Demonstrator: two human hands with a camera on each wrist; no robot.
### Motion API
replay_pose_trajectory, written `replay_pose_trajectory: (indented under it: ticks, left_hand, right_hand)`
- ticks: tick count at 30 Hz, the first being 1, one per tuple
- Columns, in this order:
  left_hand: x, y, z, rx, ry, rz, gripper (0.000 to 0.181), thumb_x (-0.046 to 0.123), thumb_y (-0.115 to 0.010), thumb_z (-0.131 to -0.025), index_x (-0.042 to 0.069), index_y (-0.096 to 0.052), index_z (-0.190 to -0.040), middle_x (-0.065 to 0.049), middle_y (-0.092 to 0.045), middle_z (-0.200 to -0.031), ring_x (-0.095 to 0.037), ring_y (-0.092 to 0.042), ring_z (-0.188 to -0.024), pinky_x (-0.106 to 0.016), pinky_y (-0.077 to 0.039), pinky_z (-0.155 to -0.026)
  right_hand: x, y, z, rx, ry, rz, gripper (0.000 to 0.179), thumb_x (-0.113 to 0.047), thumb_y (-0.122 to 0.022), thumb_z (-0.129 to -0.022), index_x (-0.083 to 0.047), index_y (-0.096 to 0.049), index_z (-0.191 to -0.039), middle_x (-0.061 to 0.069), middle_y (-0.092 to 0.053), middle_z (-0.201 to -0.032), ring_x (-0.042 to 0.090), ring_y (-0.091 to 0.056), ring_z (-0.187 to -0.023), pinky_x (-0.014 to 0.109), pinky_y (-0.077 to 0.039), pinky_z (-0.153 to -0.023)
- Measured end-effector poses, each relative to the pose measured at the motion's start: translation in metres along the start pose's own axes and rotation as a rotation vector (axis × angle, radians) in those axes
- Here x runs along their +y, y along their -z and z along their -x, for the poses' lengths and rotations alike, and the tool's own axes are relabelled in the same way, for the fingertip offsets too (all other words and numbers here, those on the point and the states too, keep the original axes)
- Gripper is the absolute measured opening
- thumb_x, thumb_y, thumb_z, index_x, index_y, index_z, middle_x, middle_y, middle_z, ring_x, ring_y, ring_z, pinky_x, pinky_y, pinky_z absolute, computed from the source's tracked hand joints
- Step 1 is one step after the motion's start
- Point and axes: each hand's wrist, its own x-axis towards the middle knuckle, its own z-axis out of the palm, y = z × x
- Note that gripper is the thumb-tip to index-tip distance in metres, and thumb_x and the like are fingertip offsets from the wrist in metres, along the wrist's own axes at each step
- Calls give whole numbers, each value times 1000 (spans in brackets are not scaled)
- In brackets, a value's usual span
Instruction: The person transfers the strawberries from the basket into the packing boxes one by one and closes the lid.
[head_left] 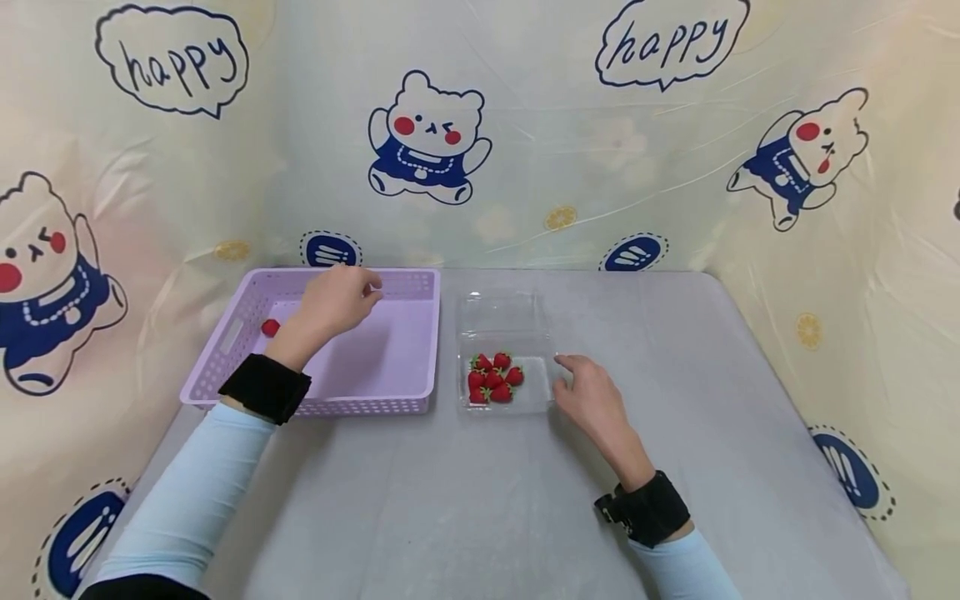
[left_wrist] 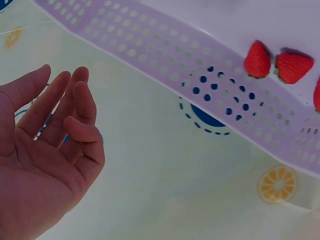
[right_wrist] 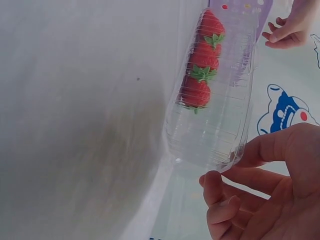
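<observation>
My left hand (head_left: 337, 300) hovers over the purple basket (head_left: 431, 333), fingers loosely bent, with nothing between them. Beyond its wrist a red strawberry (head_left: 270, 327) shows in the basket; the left wrist view has two whole strawberries, one of them a strawberry (left_wrist: 295, 67) on its side, and part of a third. To the right of the basket stands a clear plastic box (head_left: 536, 392), lid raised, with several green-capped strawberries (head_left: 492, 379) in it. My right hand (head_left: 596, 404) has thumb and index tips right at the box's right edge, apart from each other; its other fingers (right_wrist: 225, 210) are bent.
Grey cloth covers the table (head_left: 450, 500). A patterned curtain (head_left: 540, 167) with bears and lettering hangs behind and at both sides. The basket and the box stand side by side with a narrow gap. The box's transparent lid (head_left: 498, 312) lies toward the back.
</observation>
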Motion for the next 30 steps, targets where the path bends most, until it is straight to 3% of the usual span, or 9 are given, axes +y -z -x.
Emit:
replay_pose_trajectory:
  ticks: [3,7,10,17,22,27,30]
  left_hand:
    - [-10,2,-1,-11,17,-8,25,14,-66,-102,-1,-76,-120,-19,-74,-103,-35,-68,-88,-52,-56,-73]
    - [-21,5,-2,-18,30,-35,26,15,-65,-101,-1,-75,-119,-19,-74,-103,-37,-69,-90,-56,-55,-76]
    - [-28,5,-2,-21,40,-49,26,15,-65,-101,-1,-75,-120,-19,-74,-103,-38,-69,-93,-58,-54,-76]
    - [-44,3,-3,-56,66,-55,28,13,-64,-101,-3,-74,-121,-24,-74,-110,-45,-69,-100,-61,-53,-80]
    - [-57,2,-1,-73,88,-72,28,12,-64,-100,-4,-74,-121,-28,-72,-115,-45,-69,-96,-63,-53,-78]
    - [-72,1,-2,-107,123,-67,25,12,-65,-99,-3,-75,-116,-19,-73,-92,-34,-67,-76,-53,-53,-71]
    - [-79,0,-2,-137,145,-53,22,11,-67,-98,-3,-75,-113,-13,-71,-85,-30,-65,-72,-50,-52,-71]
  right_hand:
    - [0,0,0,2,-3,0,45,-3,-57,-94,1,-67,-137,20,-63,-141,35,-63,-122,47,-53,-83]
    - [1,0,1,1,-9,-13,46,-3,-56,-93,1,-67,-137,20,-64,-141,29,-61,-90,38,-46,-64]
    - [1,1,1,2,-10,-26,46,-3,-55,-93,2,-67,-137,20,-64,-140,26,-54,-78,34,-39,-57]
    - [1,3,-1,5,-6,-19,46,-3,-55,-93,2,-67,-137,20,-65,-139,25,-53,-79,33,-38,-56]
    - [1,4,-1,-7,-10,-25,46,-3,-56,-93,3,-67,-137,22,-64,-140,21,-45,-67,33,-34,-53]
    - [1,3,-1,-12,-17,-26,45,-4,-56,-94,2,-67,-137,22,-64,-139,17,-36,-58,32,-32,-50]
    - [2,3,-2,-14,-20,-22,46,-4,-56,-94,2,-67,-138,22,-64,-139,16,-35,-57,32,-32,-50]
